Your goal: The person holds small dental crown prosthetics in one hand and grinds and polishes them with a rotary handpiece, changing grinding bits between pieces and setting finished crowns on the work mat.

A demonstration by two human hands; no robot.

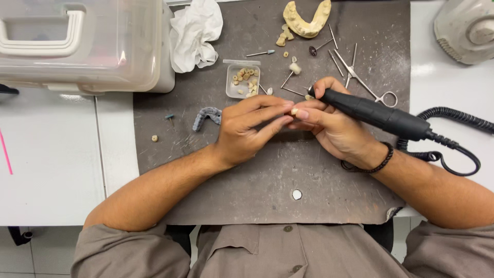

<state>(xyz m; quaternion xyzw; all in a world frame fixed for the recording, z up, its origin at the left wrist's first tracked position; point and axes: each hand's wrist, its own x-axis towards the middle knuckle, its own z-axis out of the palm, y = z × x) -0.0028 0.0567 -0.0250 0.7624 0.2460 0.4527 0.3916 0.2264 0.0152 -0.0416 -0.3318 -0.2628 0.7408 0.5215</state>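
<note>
A: What is held in each grip?

B: A black rotary handpiece (371, 112) is gripped by the right hand (334, 128), the fingers being closed around its front end. A small pale tooth-like piece (294, 110) is pinched between the fingertips of the left hand (247, 128). The 2 grips are touching, and the piece is found exactly where they meet, just below the tip of the handpiece.

A: How is the handpiece connected?

B: A coiled black cord (453, 134) is seen running from its rear end, away from the grips on the right-hand side.

A: What is laid out beyond the grips?

B: A dark mat (267, 180) is spread over the white bench (51, 170). Just beyond the fingertips, a small clear tray of pale teeth (243, 81) is placed. Farther off, a yellowish dental cast (307, 19) and several loose burs (334, 59) are seen, with a pair of metal forceps (368, 85) beside the right grip. A grey arch-shaped piece (207, 116) is lying just outside the left grip, and crumpled white tissue (194, 33) and a clear plastic box (82, 44) are set well beyond it. 1 white disc (297, 194) is lying on the mat nearer the body than both grips.
</note>
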